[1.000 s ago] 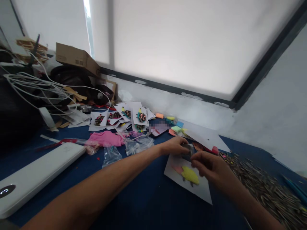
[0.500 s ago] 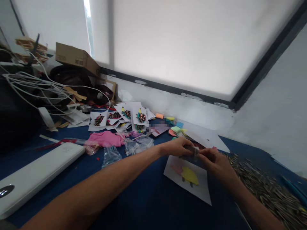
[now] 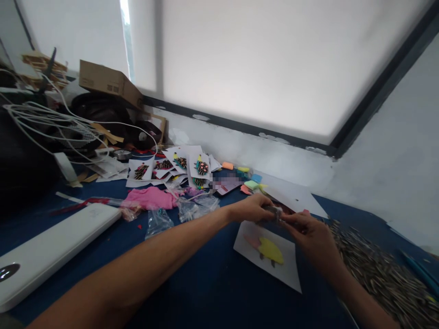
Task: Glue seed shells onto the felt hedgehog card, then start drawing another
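Note:
My left hand (image 3: 255, 208) and my right hand (image 3: 308, 230) meet above a white paper card, fingers pinched. Between them is a small dark grey packet (image 3: 277, 213), seemingly in clear plastic; its contents are blurred. The left fingers wrap its left end, while the right thumb and fingertips grip its right edge. Below, the white paper card (image 3: 286, 279) lies on the blue table. A flat animal shape (image 3: 270, 250) is stuck on it, with a yellow body, pink head and two dark legs.
A heap of striped seed-like pieces (image 3: 384, 265) spreads at right. Finished hedgehog cards (image 3: 202, 168), a pink clay lump (image 3: 151, 198), clear bags (image 3: 159, 224) and a phone (image 3: 226, 185) lie behind and left. A long white device (image 3: 65, 246) occupies the left side.
Both hands stay over the card with the packet between them. My right hand has shifted slightly, its fingers closer against the packet. The card has barely moved.

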`<state>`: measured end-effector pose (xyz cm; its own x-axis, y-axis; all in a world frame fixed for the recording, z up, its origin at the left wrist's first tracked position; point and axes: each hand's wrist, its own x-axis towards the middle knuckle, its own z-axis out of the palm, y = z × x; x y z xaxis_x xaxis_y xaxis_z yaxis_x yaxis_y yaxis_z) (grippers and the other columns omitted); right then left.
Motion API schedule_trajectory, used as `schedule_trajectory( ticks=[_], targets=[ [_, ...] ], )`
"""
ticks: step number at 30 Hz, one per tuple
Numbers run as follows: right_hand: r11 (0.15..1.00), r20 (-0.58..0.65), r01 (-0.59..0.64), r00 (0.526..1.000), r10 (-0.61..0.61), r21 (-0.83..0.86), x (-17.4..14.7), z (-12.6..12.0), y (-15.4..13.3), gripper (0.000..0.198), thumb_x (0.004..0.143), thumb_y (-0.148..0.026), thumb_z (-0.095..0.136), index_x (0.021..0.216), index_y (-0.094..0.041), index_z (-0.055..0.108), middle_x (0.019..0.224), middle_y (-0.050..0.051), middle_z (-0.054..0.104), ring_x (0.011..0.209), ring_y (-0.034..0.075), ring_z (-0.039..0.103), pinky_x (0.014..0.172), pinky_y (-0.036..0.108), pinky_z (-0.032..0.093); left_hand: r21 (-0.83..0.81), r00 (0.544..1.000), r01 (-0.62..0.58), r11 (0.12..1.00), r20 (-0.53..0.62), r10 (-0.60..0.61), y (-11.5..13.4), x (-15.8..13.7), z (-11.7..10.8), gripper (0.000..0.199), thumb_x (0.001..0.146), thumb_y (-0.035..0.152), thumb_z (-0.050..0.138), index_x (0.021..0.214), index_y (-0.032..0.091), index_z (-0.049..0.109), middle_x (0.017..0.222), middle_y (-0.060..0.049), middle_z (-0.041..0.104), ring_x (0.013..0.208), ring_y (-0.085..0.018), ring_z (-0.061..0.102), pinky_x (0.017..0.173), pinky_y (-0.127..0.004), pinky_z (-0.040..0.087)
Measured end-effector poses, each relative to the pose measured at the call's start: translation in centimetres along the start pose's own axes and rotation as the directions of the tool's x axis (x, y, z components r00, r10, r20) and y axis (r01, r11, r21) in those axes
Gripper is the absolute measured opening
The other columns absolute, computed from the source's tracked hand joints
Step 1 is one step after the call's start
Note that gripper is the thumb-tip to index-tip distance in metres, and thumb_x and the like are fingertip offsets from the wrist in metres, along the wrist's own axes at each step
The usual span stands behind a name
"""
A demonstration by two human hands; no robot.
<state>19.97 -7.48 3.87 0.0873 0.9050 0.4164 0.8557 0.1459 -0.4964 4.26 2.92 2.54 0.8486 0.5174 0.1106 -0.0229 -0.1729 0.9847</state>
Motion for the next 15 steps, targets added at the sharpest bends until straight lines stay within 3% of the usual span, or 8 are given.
schedule_trajectory(
  ticks=[9, 15],
  targets=[
    [0.999, 0.000, -0.003, 1.000, 0.003, -0.042, -0.11, 0.21, -0.23, 0.020, 0.073, -0.036, 0.057, 0.071, -0.021, 0.070, 0.069, 0.006, 0.070, 0.058, 0.020, 0.062, 0.053, 0.030, 0.044, -0.046, 0.999, 0.030, 0.998, 0.042, -0.028, 0.20, -0.12, 0.01, 0.012, 0.077, 0.017, 0.066, 0.082, 0.011, 0.057, 0.062, 0.003, 0.053, 0.050, -0.005, 0.049, 0.050, -0.020, 0.039],
    [0.997, -0.022, 0.021, 0.999, -0.023, -0.070, -0.40, 0.54, -0.65, 0.017, 0.072, -0.033, 0.054, 0.069, -0.020, 0.065, 0.064, 0.005, 0.065, 0.054, 0.018, 0.059, 0.053, 0.030, 0.042, 0.011, 0.997, 0.062, 0.998, -0.046, -0.062, 0.70, -0.27, 0.54, 0.017, 0.074, 0.019, 0.069, 0.084, 0.011, 0.058, 0.058, 0.004, 0.052, 0.047, -0.006, 0.048, 0.046, -0.019, 0.039]
  ],
)
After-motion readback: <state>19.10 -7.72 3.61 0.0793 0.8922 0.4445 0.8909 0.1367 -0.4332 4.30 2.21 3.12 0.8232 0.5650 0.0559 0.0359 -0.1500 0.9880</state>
